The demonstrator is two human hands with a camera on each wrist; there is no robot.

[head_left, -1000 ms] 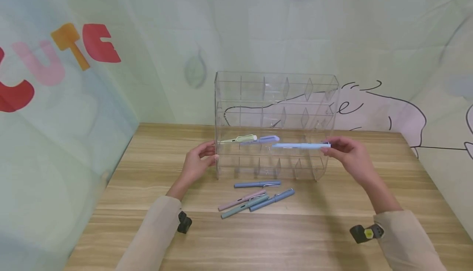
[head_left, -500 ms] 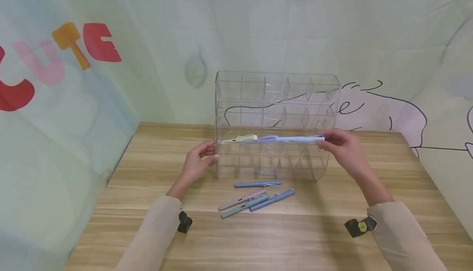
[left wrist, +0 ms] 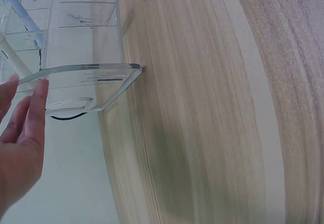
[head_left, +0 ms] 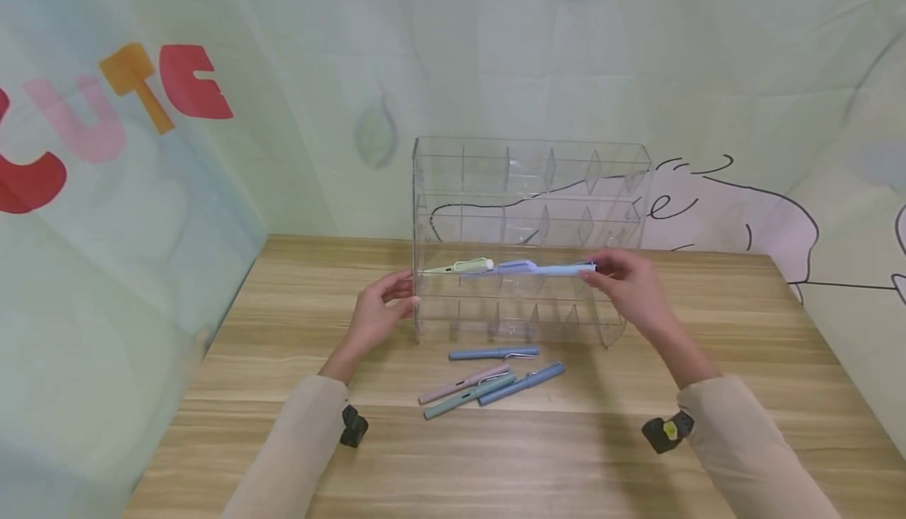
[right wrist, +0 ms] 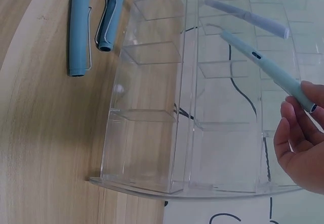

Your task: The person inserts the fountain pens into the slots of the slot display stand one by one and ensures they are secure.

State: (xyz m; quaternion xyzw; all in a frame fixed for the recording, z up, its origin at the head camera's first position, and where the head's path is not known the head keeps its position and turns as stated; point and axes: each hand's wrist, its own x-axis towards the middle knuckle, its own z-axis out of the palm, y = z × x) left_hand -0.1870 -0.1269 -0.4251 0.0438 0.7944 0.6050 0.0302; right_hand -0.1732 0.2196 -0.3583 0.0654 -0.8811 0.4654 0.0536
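Note:
My right hand [head_left: 626, 283] pinches a light blue pen [right wrist: 266, 67] by one end, with thumb and fingers. The pen lies level across the right part of a clear acrylic rack [head_left: 531, 145], its far end close to a lavender pen [right wrist: 248, 16]. That lavender pen rests in the rack beside a pale yellow-green pen [head_left: 467, 266], farther left on the same tier. Against the rack's left side panel, my left hand [head_left: 378, 307] rests with its fingertips; in the left wrist view its fingers [left wrist: 36, 107] reach up to the panel.
Before the rack, a blue pen [head_left: 493, 353], a pink pen [head_left: 460, 385], a green pen [head_left: 467, 396] and another blue pen [head_left: 524, 384] lie on the wooden table [head_left: 495, 464]. A printed cloth [head_left: 318, 55] hangs behind and at the left.
My right hand has moved left with the light blue pen, bringing it from the rack's right edge farther in, close to the lavender pen. My left hand stays at the side panel.

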